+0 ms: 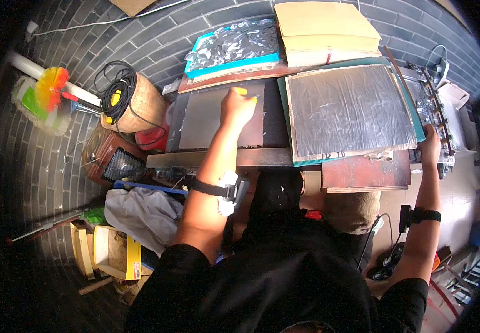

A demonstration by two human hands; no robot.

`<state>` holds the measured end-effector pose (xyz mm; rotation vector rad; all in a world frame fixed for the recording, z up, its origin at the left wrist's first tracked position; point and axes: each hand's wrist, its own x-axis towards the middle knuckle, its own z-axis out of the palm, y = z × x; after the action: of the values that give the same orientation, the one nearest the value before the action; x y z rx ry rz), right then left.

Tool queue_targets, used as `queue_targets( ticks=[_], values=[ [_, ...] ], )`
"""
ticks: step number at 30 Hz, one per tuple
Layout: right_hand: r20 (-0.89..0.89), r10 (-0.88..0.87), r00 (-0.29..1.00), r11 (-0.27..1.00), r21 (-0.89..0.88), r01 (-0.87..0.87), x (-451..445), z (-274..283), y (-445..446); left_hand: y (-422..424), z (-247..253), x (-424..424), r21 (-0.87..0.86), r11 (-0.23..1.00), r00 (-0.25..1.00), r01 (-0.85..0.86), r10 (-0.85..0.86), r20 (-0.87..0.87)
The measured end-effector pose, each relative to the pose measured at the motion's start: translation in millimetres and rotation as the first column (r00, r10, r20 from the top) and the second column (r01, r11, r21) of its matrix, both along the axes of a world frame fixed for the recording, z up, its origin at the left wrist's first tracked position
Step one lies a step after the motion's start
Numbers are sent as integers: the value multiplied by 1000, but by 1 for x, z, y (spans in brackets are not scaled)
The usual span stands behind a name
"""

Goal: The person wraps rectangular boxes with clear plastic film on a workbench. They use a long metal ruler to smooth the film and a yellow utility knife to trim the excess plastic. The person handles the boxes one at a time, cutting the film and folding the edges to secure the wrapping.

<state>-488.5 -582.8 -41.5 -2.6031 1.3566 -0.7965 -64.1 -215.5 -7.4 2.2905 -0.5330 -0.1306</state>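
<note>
My left hand (238,107), with yellow covers on its fingertips, is over a smooth dark grey sheet (206,114) on the workbench. Its fingers are curled, and whether anything is pinched between them cannot be told. At the right, my right hand (430,143) is closed around the near end of a thin brown stick (400,79). That stick slants away along the right side of a wrinkled silvery foil sheet (350,110). The foil lies on a paper-edged stack above a teal corrugated board (288,120).
Behind stand a blue tray (233,62) of crumpled foil and a thick yellowish paper stack (327,31). A metal machine (433,104) is at the right. A reddish board (367,172) juts over the bench's front. Left are a basket (142,104) with coiled cable and a heater (119,162).
</note>
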Motion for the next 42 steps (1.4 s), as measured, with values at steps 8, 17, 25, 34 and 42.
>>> queue_targets(
  ticks=[8,17,25,34,42],
  values=[
    [-10,-1,1000,1000,21,1,5,2,2,18,-17,-28,53,998,997,29,-25,-71],
    [-41,-30,999,999,32,31,8,12,12,23,-8,-19,84,996,1000,5,-2,-27],
    [-66,-40,997,997,62,44,6,11,8,3,-2,-15,244,969,994,-27,1,107],
    [-74,-73,995,992,101,80,7,16,14,1,-3,-11,221,974,995,-41,18,101],
    [-13,-30,999,996,83,31,9,13,10,-1,-14,-5,-743,631,444,-220,-614,-653]
  ],
)
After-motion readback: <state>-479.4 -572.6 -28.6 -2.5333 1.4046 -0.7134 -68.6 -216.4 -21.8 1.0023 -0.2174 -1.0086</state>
